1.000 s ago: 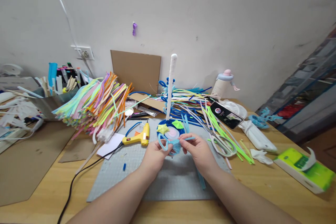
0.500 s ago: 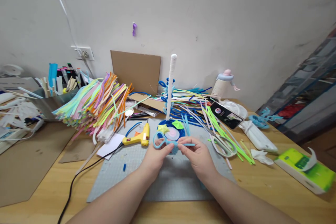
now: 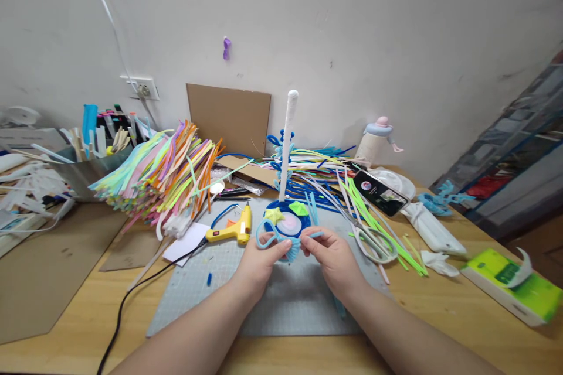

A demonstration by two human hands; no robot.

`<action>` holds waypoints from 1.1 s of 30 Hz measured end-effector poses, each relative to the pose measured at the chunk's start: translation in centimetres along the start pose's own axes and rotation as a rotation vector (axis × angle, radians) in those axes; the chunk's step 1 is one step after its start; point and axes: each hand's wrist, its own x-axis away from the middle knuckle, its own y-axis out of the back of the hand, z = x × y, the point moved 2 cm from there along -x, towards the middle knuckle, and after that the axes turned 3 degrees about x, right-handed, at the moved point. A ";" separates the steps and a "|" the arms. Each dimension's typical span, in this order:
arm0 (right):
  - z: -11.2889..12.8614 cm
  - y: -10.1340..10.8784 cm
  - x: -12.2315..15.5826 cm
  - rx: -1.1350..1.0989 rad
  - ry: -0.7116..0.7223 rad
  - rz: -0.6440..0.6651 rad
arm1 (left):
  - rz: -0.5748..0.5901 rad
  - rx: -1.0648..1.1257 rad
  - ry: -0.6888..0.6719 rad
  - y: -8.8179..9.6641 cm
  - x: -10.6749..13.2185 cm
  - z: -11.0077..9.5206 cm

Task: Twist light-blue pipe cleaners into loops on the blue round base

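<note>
My left hand (image 3: 259,261) pinches a light blue pipe cleaner (image 3: 268,237) bent into a loop. My right hand (image 3: 334,258) pinches the same pipe cleaner's other end, which sticks out to the right. Both hands hover over a grey cutting mat (image 3: 197,293). Just behind them stands a round blue craft base (image 3: 288,220) with a pink disc, a yellow star and a green shape on it, and a tall white wrapped post (image 3: 287,140) rising from it.
A yellow glue gun (image 3: 231,231) with a black cord lies left of the hands. A big pile of coloured pipe cleaners (image 3: 153,179) fills the left, more sticks and scissors (image 3: 373,240) the right. A phone (image 3: 380,192), a green tissue pack (image 3: 512,284) and cardboard (image 3: 229,117) are around.
Both hands shifted slightly while working the light blue pipe cleaner; the loop moved left of my left hand's fingers and the free end on the right got shorter.
</note>
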 end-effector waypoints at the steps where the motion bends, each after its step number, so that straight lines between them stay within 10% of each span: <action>1: -0.2 -0.1 -0.1 -0.049 -0.049 0.015 | 0.001 -0.001 -0.004 0.0 0.0 0.0; 6: -0.7 -0.6 -0.1 -0.257 -0.225 0.079 | -0.032 -0.062 -0.069 0.0 0.0 -0.4; 19: -0.8 -0.5 0.0 -0.138 -0.123 0.031 | -0.013 -0.246 -0.181 -0.4 0.6 -1.0; 27: -0.2 -1.7 1.1 -0.285 -0.313 0.166 | -0.076 -0.917 -0.778 -0.2 1.9 -2.6; 33: -0.6 -1.3 0.6 -0.368 -0.318 0.115 | 0.068 -1.169 -0.876 -0.6 1.8 -1.7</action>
